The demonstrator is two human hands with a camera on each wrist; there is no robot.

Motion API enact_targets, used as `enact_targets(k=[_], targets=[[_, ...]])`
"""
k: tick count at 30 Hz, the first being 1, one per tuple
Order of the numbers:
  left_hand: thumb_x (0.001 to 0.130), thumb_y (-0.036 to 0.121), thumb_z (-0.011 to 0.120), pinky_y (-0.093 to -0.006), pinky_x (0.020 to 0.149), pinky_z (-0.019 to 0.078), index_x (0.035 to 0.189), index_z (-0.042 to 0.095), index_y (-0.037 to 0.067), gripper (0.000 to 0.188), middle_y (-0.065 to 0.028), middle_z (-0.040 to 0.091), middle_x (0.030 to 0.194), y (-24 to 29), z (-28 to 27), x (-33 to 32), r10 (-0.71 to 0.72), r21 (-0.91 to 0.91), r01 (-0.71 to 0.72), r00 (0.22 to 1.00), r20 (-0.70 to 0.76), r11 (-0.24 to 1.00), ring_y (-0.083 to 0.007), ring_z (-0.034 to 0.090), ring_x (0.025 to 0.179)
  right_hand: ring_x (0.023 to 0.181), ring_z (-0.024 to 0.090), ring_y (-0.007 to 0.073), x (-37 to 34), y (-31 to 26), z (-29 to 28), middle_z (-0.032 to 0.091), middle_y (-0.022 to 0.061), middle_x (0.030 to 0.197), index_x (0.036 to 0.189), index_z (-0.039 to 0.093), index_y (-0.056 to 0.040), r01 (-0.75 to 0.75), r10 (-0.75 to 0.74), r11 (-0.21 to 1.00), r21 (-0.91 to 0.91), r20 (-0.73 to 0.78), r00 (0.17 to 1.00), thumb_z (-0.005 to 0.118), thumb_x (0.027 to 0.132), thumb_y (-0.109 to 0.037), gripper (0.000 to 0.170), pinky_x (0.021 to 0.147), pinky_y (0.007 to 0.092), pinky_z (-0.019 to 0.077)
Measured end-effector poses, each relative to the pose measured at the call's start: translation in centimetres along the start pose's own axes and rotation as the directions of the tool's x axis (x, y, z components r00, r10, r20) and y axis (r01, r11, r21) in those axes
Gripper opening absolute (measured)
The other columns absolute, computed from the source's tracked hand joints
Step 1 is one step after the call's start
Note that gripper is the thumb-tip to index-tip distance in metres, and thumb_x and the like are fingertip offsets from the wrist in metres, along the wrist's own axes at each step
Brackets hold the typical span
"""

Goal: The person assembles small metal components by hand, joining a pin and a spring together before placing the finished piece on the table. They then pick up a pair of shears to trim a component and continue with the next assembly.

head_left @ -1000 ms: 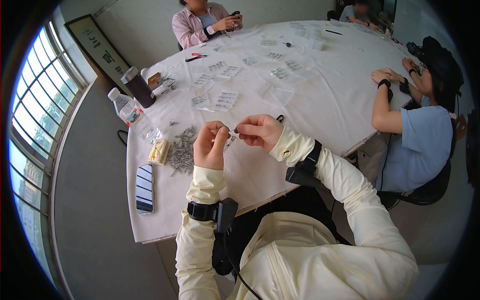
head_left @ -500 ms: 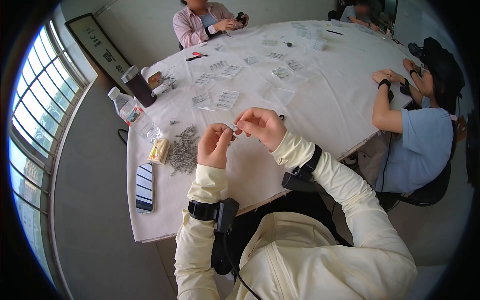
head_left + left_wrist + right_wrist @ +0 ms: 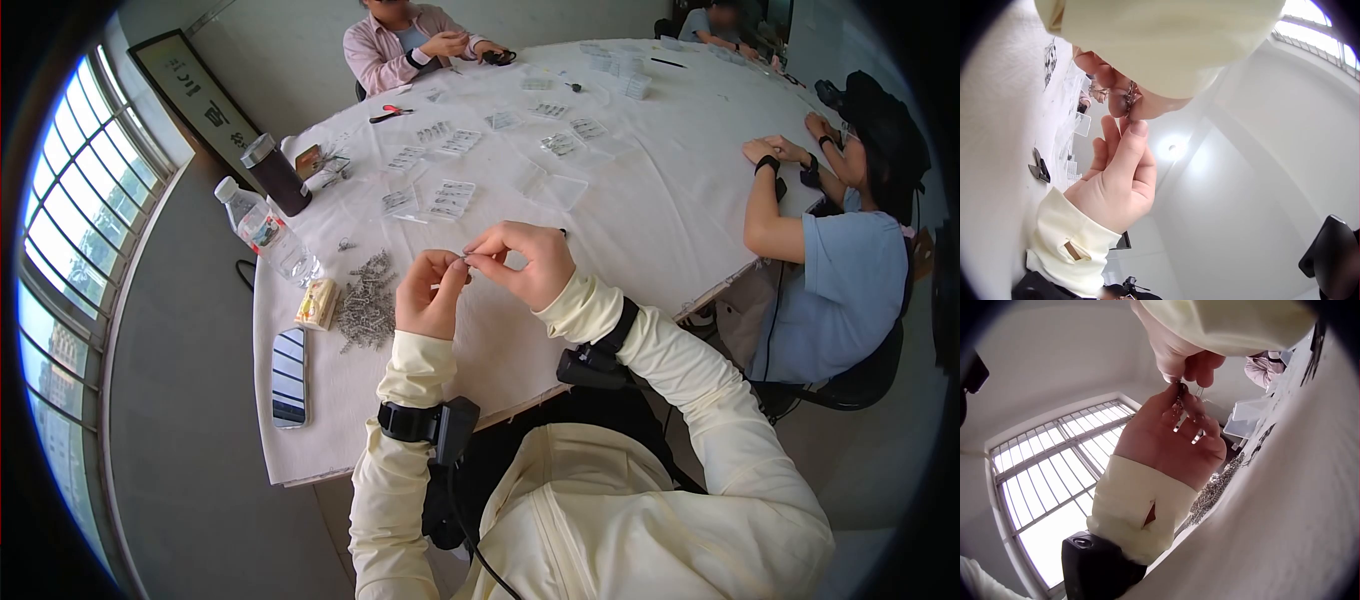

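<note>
The person is wearing a pale cream jacket (image 3: 650, 545), a front seam (image 3: 553, 525) running down the torso. The left sleeve (image 3: 395, 515) and right sleeve (image 3: 705, 405) are bunching in soft folds; the left cuff (image 3: 1129, 494) and right cuff (image 3: 1079, 228) are each showing a small slit. The left hand (image 3: 430, 298) and right hand (image 3: 535, 262) are showing bare beyond them. A black left strap (image 3: 403, 422) and right strap (image 3: 622, 325) are bearing boxy black cameras (image 3: 456, 428), a black cable (image 3: 455, 505) trailing from the left one. Black trousers (image 3: 625, 425) are showing below.

I find nothing legible: dark characters (image 3: 213, 114) on the framed calligraphy panel (image 3: 193, 92) and the water bottle's (image 3: 292, 264) red-marked label (image 3: 267, 233) are too blurred.
</note>
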State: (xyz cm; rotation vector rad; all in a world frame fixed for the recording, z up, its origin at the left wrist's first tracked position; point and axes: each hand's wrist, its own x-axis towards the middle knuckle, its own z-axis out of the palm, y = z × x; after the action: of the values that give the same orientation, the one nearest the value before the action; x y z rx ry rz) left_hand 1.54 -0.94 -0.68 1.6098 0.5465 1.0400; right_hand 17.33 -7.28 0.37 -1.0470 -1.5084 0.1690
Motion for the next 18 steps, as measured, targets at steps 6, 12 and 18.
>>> enact_targets(k=[6, 12, 18], targets=[[0.092, 0.011, 0.059, -0.0234, 0.07, 0.0461, 0.092, 0.059, 0.001, 0.01, -0.0008, 0.061, 0.081, -0.12, 0.0, 0.04, 0.027, 0.018, -0.027, 1.0, -0.015, 0.999, -0.0086, 0.058, 0.076, 0.064, 0.061, 0.0143, 0.19, -0.11, 0.04, 0.063, 0.0049, 0.082, 0.081, 0.066, -0.0045, 0.139, -0.149, 0.981, -0.136, -0.071, 0.986, 0.073, 0.079, -0.007, 0.007, 0.059, 0.0249, 0.0499], [0.092, 0.012, 0.059, -0.0235, 0.071, 0.0461, 0.093, 0.059, 0.001, 0.01, -0.0007, 0.061, 0.08, 0.07, 0.04, -0.01, 0.026, -0.002, -0.026, 1.0, -0.009, 1.0, -0.0088, 0.058, 0.076, 0.064, 0.059, 0.0122, 0.22, 0.23, -0.05, 0.06, 0.0028, 0.081, 0.08, 0.067, -0.0053, 0.025, -0.026, 1.0, -0.014, -0.068, 0.997, 0.075, 0.077, -0.006, 0.009, 0.059, 0.0243, 0.0487], [0.093, 0.012, 0.059, -0.0232, 0.072, 0.0455, 0.094, 0.059, 0.001, 0.011, -0.0007, 0.061, 0.081, 0.26, 0.09, -0.03, 0.013, -0.023, -0.013, 1.0, 0.011, 1.0, -0.0086, 0.057, 0.078, 0.066, 0.06, 0.013, 0.16, 0.12, -0.16, 0.06, 0.0027, 0.081, 0.083, 0.068, -0.0054, 0.043, -0.045, 0.998, -0.036, -0.058, 0.997, 0.075, 0.077, -0.006, 0.009, 0.059, 0.0251, 0.0479]])
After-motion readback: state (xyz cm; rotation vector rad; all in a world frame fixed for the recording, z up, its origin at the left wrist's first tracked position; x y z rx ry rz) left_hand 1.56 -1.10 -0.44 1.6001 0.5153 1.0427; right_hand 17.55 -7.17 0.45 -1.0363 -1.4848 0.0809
